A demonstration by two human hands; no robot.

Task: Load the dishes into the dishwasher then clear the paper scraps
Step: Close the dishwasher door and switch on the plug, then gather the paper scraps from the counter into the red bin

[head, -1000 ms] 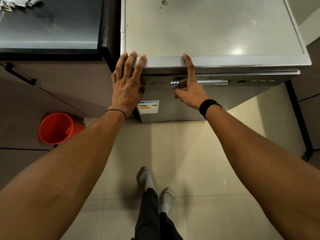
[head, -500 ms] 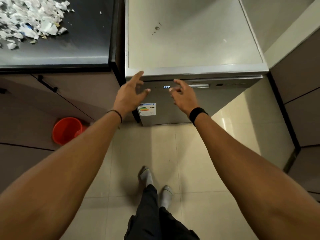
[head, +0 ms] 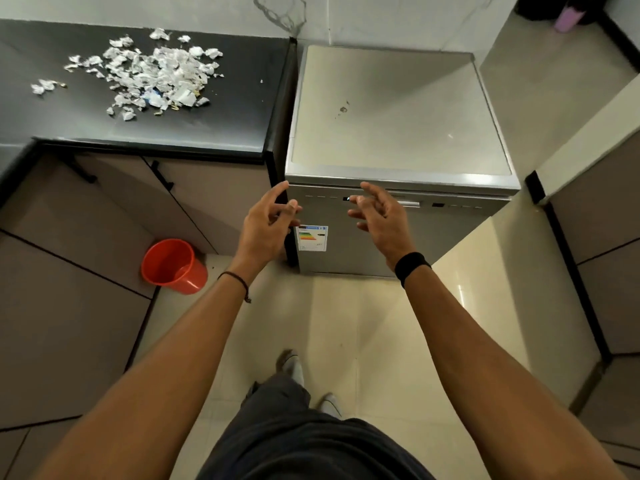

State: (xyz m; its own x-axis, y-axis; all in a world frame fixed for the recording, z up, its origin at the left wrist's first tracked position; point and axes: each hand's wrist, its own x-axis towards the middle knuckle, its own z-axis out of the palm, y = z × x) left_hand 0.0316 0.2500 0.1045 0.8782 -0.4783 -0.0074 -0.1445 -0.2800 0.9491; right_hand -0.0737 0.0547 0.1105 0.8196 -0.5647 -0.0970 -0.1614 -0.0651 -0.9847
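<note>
The silver dishwasher (head: pixel 398 133) stands straight ahead with its door closed and a lit display on the control strip. No dishes are in view. My left hand (head: pixel 268 220) and my right hand (head: pixel 379 214) hover in front of the door's top edge, apart from it, fingers loosely curled and holding nothing. A heap of white paper scraps (head: pixel 152 72) lies on the black countertop (head: pixel 225 123) to the left of the dishwasher.
A red bucket (head: pixel 173 266) sits on the tiled floor at the foot of the brown cabinets (head: pixel 104 220), left of the dishwasher. More cabinet fronts (head: pixel 602 271) line the right side. My feet stand on the tiles below.
Both hands have come off the dishwasher's top edge and pulled back. The view has lifted and backed away, bringing the whole scrap pile on the counter into sight.
</note>
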